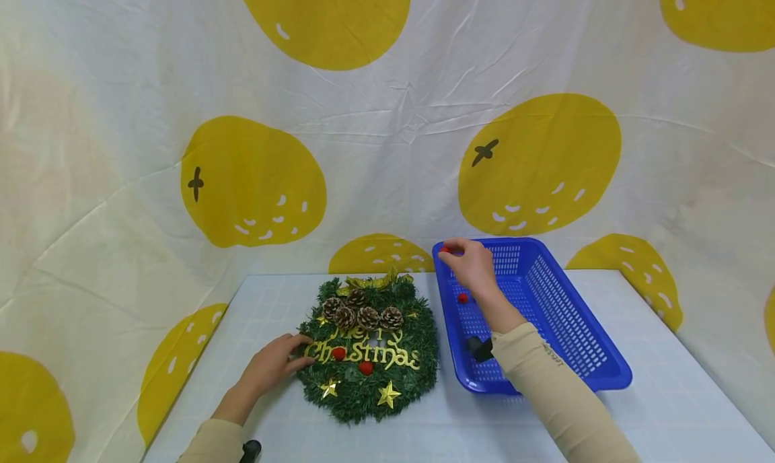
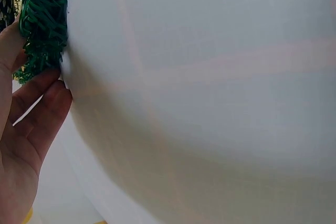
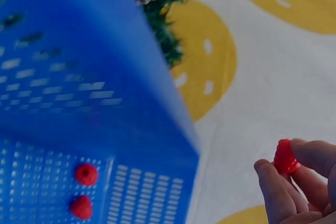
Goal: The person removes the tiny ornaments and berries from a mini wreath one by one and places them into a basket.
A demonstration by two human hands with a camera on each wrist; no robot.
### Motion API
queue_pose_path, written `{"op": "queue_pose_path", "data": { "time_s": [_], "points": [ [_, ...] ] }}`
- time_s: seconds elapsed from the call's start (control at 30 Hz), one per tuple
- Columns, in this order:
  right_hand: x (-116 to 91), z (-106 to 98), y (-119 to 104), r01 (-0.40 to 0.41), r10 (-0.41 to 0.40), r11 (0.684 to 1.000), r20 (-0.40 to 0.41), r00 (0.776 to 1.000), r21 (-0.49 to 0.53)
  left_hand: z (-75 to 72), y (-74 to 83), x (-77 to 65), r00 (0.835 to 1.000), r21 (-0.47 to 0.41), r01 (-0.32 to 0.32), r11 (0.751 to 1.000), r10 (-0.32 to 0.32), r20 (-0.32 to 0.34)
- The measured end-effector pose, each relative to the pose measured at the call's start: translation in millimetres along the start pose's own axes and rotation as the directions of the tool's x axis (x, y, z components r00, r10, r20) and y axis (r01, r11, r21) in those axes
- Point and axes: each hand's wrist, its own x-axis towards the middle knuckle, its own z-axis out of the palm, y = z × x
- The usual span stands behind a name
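In the head view, a green Christmas wreath (image 1: pixel 418 382) lies on the table, with pine cones (image 1: pixel 368 317), gold "Merry Christmas" lettering (image 1: pixel 399 357) and gold stars (image 1: pixel 389 395). Two red berries (image 1: pixel 366 367) sit on its lettering. My left hand (image 1: pixel 275 363) is at the wreath's left edge, thumb and fingers gripping the greenery (image 2: pixel 44 19). My right hand (image 1: pixel 472 266) is raised over the far left corner of a blue basket (image 1: pixel 605 375), pinching a red raspberry (image 3: pixel 285 157) between thumb and fingers. Two more raspberries (image 3: pixel 86 174) lie inside the basket.
The basket stands just right of the wreath, its slotted wall (image 1: pixel 566 308) rising above the table (image 1: pixel 290 443). Behind the table hangs a white cloth (image 1: pixel 387 180) with yellow fruit prints. A gold ribbon (image 1: pixel 375 282) tops the wreath's far side.
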Motion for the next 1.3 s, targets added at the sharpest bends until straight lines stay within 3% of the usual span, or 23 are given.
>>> {"op": "queue_pose_path", "data": {
  "time_s": [0.57,0.9,1.3],
  "points": [
    [18.0,-14.5,65.4,-0.193,0.197,0.972,0.014,0.980,-0.133,-3.6,4.1,0.9,1.000,-0.010,0.000,1.000,0.000,-0.007],
    [18.5,-19.0,89.8,-0.187,0.205,0.947,0.043,0.978,-0.261,-2.8,3.6,0.3,1.000,-0.008,-0.001,1.000,0.001,-0.001],
    [17.6,-17.9,100.2,-0.217,0.273,0.918,0.131,0.953,-0.332,-1.3,2.9,0.2,1.000,-0.003,0.004,1.000,-0.004,-0.005]
  ]
}}
